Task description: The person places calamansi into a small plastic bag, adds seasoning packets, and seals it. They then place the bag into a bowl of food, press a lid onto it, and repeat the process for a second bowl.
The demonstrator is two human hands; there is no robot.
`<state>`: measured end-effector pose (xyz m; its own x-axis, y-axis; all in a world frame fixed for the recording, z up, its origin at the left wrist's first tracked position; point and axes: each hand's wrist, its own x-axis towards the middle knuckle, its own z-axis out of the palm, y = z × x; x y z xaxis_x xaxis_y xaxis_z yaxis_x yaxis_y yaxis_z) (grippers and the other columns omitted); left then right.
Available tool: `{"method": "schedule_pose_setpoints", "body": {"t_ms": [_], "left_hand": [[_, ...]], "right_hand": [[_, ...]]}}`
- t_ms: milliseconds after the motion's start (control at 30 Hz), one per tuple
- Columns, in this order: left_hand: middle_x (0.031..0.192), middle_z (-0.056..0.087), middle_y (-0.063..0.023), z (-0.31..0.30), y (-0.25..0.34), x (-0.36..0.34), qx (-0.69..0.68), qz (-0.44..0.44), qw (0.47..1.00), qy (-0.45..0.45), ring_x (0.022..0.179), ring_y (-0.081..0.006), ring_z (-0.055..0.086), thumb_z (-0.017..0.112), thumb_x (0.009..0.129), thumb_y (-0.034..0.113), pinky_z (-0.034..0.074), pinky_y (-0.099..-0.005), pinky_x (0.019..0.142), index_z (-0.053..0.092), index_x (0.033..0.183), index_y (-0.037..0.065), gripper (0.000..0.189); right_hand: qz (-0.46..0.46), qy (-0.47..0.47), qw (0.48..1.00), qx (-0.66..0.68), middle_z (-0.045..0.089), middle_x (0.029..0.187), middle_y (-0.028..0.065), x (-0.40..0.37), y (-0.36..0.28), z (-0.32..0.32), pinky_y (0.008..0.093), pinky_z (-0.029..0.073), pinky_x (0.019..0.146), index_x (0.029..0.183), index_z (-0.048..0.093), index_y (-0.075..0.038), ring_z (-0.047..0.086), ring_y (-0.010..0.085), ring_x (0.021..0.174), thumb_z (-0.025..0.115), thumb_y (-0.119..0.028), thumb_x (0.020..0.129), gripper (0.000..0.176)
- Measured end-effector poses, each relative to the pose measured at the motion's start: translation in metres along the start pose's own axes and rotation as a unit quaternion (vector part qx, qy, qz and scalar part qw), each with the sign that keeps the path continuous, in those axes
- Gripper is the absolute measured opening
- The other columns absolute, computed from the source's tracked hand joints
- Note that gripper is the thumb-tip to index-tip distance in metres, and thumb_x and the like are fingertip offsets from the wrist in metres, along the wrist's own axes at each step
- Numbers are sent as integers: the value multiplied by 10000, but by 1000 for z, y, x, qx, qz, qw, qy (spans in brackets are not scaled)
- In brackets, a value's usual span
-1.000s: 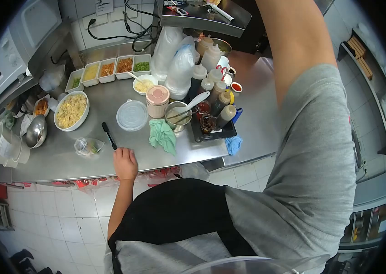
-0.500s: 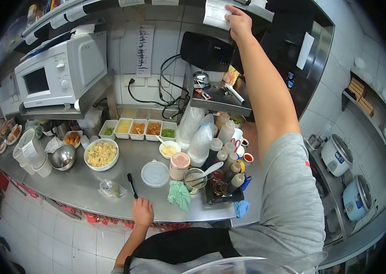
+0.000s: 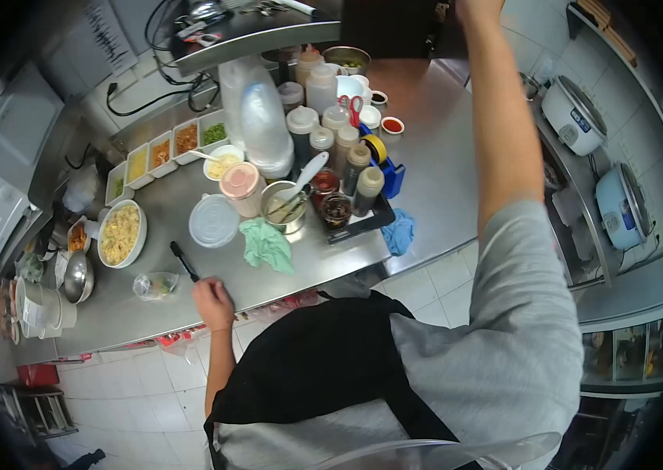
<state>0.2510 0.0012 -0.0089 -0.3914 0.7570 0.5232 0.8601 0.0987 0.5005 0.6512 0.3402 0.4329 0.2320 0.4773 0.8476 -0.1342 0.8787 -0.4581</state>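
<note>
My left hand point(image 3: 213, 302) is closed at the counter's front edge. From its fingers a black marker point(image 3: 183, 261) points away over the steel top. To the left of the marker lies a small knotted clear plastic bag point(image 3: 155, 286) with some food inside. A round translucent lid point(image 3: 214, 222) is just beyond it, with a green cloth point(image 3: 266, 245) to the right. My right arm stretches up, and only part of my right hand point(image 3: 480, 9) shows at the top edge. Its fingers and anything in them are out of the picture.
Sauce bottles point(image 3: 320, 88) crowd a black tray point(image 3: 360, 223) beside a pot point(image 3: 284, 211) with utensils. Farther left are a bowl of fried rice point(image 3: 121, 233) and white topping tubs point(image 3: 162, 153). A metal shelf point(image 3: 261, 45) overhangs the back. Rice cookers point(image 3: 574, 110) stand at the right.
The view has turned right and downward. My right hand, earlier at a white paper slip on the upper shelf, is now mostly cut off by the top edge. My left hand stays by the marker.
</note>
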Motion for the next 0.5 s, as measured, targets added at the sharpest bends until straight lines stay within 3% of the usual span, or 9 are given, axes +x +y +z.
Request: {"method": "schedule_pose_setpoints", "body": {"t_ms": [33, 67, 100, 167, 200, 233, 300, 400, 500], "left_hand": [[929, 512, -175, 0, -1, -2, -9, 0, 1000, 16, 901, -362, 497, 567, 823, 63, 408, -433, 796, 529, 856, 17, 68], [957, 505, -180, -2, -2, -8, -17, 0, 999, 33, 920, -359, 495, 571, 823, 52, 404, -429, 814, 525, 865, 14, 73], [984, 498, -184, -4, 0, -16, -25, -1, 998, 51, 939, -356, 493, 574, 822, 42, 400, -425, 831, 520, 873, 10, 81], [1020, 468, -189, -6, 2, -45, 33, -40, 996, 75, 963, -343, 474, 585, 824, 42, 387, -421, 853, 520, 881, 6, 93], [1038, 454, -192, -8, 4, -62, 64, -58, 993, 86, 974, -336, 465, 590, 826, 42, 380, -419, 863, 520, 885, 3, 100], [1043, 447, -189, -9, 10, -77, 73, -83, 990, 84, 982, -331, 457, 593, 829, 47, 375, -417, 869, 523, 887, 4, 100], [1054, 435, -183, -9, 27, -106, 90, -135, 983, 83, 997, -320, 439, 597, 835, 57, 365, -413, 881, 528, 890, 4, 103], [1056, 426, -172, -7, 41, -141, 103, -148, 981, 76, 982, -309, 435, 598, 842, 70, 368, -412, 865, 540, 896, 7, 101], [1049, 434, -168, -8, 60, -170, 120, -249, 959, 62, 978, -310, 434, 606, 842, 81, 365, -409, 864, 555, 906, 10, 109]], "right_hand": [[82, 54, 995, 25, 573, 691, 37, -32, 29, -35, 242, 442, 536, 813, 657, -14, 545, 121, 593, 627, 0, 801, 35], [159, 77, 984, -32, 629, 853, 70, -64, 84, -85, 294, 513, 669, 989, 613, 9, 616, 170, 740, 588, -74, 856, 159], [253, 129, 959, -11, 622, 816, 80, -97, 132, -121, 297, 528, 624, 991, 590, -21, 631, 177, 717, 560, -191, 910, 191], [469, 211, 858, -10, 605, 752, 114, -176, 204, -175, 344, 549, 550, 885, 563, -30, 644, 242, 657, 509, -339, 943, 319], [534, 233, 811, 51, 552, 958, 162, -218, 243, -197, 359, 576, 597, 1147, 449, -9, 619, 301, 746, 480, -373, 950, 415], [591, 290, 751, 53, 514, 1034, 232, -246, 250, -193, 454, 567, 703, 1174, 409, 61, 615, 401, 848, 494, -438, 927, 563], [649, 330, 674, 123, 411, 1230, 271, -280, 267, -192, 491, 523, 837, 1316, 239, 46, 554, 443, 1011, 456, -491, 926, 699], [681, 357, 615, 175, 394, 1298, 284, -300, 301, -191, 510, 453, 944, 1356, 205, 2, 515, 435, 1099, 410, -545, 922, 727], [623, 343, 666, 226, 395, 1328, 288, -315, 335, -191, 500, 436, 961, 1361, 242, -26, 517, 419, 1117, 357, -583, 922, 719]]}}
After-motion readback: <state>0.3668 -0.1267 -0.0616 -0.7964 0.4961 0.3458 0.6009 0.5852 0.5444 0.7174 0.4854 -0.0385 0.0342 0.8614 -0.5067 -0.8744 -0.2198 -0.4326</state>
